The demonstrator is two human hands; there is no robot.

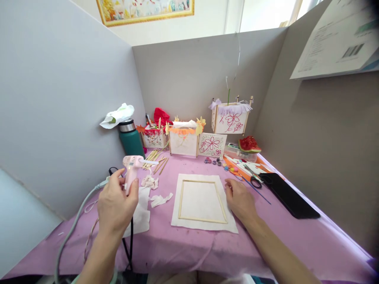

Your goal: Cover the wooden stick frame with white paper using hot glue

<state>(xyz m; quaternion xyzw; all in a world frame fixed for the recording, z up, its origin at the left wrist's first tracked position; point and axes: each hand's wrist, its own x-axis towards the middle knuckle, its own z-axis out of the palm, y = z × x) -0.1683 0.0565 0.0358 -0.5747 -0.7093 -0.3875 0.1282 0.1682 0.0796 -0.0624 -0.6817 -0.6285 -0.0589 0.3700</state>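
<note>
My left hand [117,201] is wrapped round a pink hot glue gun [130,169], held above the left of the table with its pale nozzle pointing right. A white sheet [204,232] lies flat in the middle, and a square frame of thin wooden sticks [204,220] rests on it. Beside the sheet's right edge rests my right hand [241,199], its fingers loosely bent and slightly apart, with nothing visible in them. Crumpled white scraps [160,200] and another white sheet [143,217] lie between the glue gun and the frame.
At the back stand a green bottle [132,140], decorated box lanterns [183,142] and a flower-patterned panel [212,144]. Another lantern [231,120] hangs on a wire. Loose sticks [154,159], scissors [255,181] and a black phone [291,197] lie around. A cable [71,232] runs down left.
</note>
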